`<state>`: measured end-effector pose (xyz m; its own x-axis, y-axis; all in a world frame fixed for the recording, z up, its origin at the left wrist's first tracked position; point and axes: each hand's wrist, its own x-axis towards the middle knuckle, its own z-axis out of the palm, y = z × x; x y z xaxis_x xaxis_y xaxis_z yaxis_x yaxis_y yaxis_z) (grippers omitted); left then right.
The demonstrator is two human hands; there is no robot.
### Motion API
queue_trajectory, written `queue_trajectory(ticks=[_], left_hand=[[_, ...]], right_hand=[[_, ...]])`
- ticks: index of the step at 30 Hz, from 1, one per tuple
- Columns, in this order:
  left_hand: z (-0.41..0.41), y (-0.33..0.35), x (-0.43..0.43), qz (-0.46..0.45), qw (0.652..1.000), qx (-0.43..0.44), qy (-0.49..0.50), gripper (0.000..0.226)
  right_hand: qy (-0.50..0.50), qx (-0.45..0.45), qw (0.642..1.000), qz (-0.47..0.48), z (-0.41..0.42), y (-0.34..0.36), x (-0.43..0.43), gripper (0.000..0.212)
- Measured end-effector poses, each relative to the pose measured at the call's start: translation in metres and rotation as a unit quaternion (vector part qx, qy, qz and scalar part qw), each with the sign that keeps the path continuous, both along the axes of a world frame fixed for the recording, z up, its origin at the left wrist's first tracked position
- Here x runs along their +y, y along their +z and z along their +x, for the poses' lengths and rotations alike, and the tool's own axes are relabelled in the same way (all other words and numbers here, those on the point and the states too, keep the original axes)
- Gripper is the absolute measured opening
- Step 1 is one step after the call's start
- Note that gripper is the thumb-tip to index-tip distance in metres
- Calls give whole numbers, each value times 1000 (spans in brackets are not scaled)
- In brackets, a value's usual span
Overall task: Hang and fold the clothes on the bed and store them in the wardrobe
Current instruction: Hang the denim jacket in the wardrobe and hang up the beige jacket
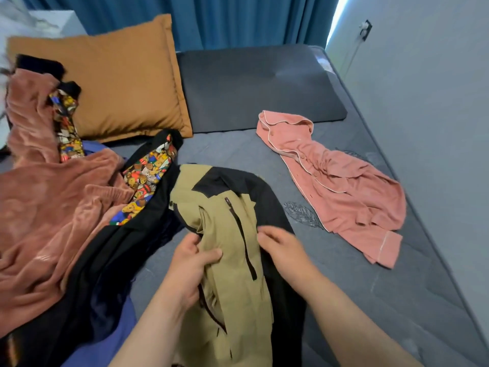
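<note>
A khaki and black jacket (232,260) lies lengthwise on the grey bed (370,287) in front of me. My left hand (189,263) grips a fold of its khaki front, thumb on top. My right hand (283,250) pinches the fabric along the black edge beside the zip. A pink pyjama shirt (341,181) lies crumpled on the right of the bed. On the left a heap holds a rust velvet garment (45,207), a black garment with bear-print lining (144,178) and blue cloth (116,337).
A brown pillow (119,80) and a dark flat pillow (259,83) lie at the head of the bed. Blue curtains (211,19) hang behind. A grey wall (436,102) runs along the bed's right side.
</note>
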<state>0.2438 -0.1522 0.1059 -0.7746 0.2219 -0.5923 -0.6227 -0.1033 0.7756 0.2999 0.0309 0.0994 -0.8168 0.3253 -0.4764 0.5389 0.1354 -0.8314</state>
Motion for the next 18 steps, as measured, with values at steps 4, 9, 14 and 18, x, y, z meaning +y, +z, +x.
queue_trajectory(ticks=[4,9,14,18], left_hand=[[49,89,-29,-24,994,97,-43,38],[89,175,-76,-160,923,332,-112,68],[91,244,-129,-207,834,501,-100,70],[83,302,-166,-200,807,554,-46,54]], right_hand=[[45,78,988,128,9,105,-26,44],[136,88,965,205,22,230,-94,75],[211,3,975,69,15,318,-149,99],[192,7,980,-50,14,373,-195,75]])
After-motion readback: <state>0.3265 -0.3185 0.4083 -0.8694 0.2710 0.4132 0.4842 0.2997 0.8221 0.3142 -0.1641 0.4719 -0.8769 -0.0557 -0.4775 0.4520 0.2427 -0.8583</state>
